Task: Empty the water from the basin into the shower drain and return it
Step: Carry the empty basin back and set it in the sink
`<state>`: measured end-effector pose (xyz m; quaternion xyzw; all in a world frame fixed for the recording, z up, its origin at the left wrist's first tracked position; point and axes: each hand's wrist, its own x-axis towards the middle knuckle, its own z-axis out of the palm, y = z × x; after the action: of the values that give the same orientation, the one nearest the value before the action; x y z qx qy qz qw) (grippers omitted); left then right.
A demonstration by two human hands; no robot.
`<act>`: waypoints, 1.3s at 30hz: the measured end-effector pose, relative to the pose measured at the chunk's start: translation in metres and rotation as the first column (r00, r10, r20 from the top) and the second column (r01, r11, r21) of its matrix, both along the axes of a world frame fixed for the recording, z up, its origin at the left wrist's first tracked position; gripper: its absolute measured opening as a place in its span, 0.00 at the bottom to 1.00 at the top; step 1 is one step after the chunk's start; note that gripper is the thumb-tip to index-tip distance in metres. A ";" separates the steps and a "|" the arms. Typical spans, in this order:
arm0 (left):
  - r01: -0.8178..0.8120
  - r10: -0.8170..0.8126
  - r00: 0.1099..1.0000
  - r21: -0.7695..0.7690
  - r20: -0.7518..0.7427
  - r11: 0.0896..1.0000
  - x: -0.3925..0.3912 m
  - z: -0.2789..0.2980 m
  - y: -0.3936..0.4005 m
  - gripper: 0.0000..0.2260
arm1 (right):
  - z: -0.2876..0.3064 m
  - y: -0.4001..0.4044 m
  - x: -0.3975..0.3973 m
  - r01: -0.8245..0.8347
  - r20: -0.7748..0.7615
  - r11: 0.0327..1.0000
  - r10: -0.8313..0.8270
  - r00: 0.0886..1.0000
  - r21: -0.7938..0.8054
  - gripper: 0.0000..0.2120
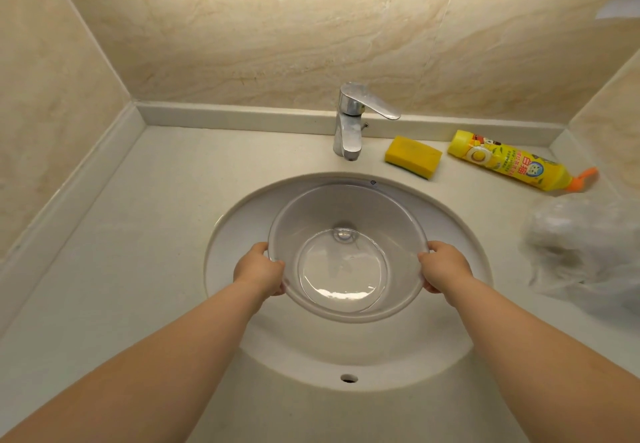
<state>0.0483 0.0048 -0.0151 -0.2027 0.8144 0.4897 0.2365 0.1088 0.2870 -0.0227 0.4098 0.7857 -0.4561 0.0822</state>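
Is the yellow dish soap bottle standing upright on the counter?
No, the yellow bottle lies on its side on the counter, right of the sponge, its orange cap pointing right.

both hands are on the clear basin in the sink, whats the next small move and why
Probably lift the basin straight up, kept level. The left hand and right hand already grip opposite rims, it sits low in the sink, and water seems to pool in its bottom.
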 end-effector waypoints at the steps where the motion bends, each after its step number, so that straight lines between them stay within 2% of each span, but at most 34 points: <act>1: 0.001 -0.001 1.000 0.000 0.007 1.000 -0.001 -0.001 0.000 0.22 | 0.000 0.001 -0.001 0.007 0.002 1.000 -0.007 1.000 -0.009 0.12; 5: 0.009 -0.009 1.000 -0.005 0.023 1.000 -0.009 -0.005 0.001 0.23 | 0.000 -0.003 0.001 0.020 0.033 1.000 -0.019 0.999 -0.016 0.12; 9: 0.038 -0.038 0.999 -0.037 -0.004 0.999 -0.022 -0.008 0.000 0.21 | 0.000 -0.008 0.006 0.054 0.059 0.998 -0.052 0.997 -0.041 0.10; 16: 0.039 -0.039 0.999 -0.054 -0.001 0.998 -0.029 -0.009 -0.001 0.20 | 0.002 -0.011 0.004 0.088 0.090 0.995 -0.082 0.993 -0.057 0.13; 27: 0.039 -0.035 0.996 -0.050 0.081 0.998 -0.010 -0.009 0.001 0.15 | 0.006 -0.003 -0.009 -0.093 0.157 0.991 0.077 0.985 0.096 0.15; 31: 0.039 -0.036 0.996 -0.045 0.080 0.998 -0.012 -0.008 0.000 0.16 | 0.011 -0.003 -0.011 -0.074 0.173 0.995 0.062 0.983 0.061 0.16; 35: 0.036 -0.033 0.998 -0.060 0.045 0.998 -0.021 -0.008 0.000 0.21 | 0.014 -0.007 -0.008 -0.036 0.188 0.998 0.028 0.982 0.043 0.17; 39: 0.054 -0.052 0.998 -0.078 0.023 0.995 -0.027 -0.007 0.000 0.18 | 0.013 -0.014 -0.002 0.003 0.194 0.999 -0.013 0.981 0.051 0.16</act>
<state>0.0215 0.0046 -0.0221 -0.1954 0.8356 0.4485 0.2500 0.1063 0.2728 -0.0101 0.4574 0.7836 -0.3942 0.1463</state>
